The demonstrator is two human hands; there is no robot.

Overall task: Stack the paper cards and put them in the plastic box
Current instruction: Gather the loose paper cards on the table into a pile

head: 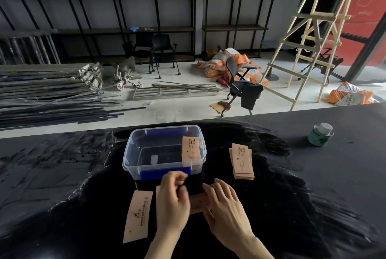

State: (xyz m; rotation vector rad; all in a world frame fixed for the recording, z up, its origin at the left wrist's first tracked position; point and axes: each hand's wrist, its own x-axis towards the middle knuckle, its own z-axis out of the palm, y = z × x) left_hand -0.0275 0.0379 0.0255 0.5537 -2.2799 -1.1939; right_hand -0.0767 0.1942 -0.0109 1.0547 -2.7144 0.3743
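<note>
A clear plastic box [133,150] with blue clips stands on the black table, and one tan paper card [191,150] leans inside its right end. A small stack of cards [242,161] lies to the right of the box. A single card [137,216] lies at the left near me. Between my hands lies another card [198,202], partly hidden. My left hand [172,202] hovers over it with fingers curled. My right hand [226,206] rests flat on its right end, fingers spread.
A green-labelled jar [320,134] stands at the right on the table [62,175]. Beyond the table's far edge are an office chair [240,85], a wooden ladder [309,39], metal bars on the floor and orange sacks.
</note>
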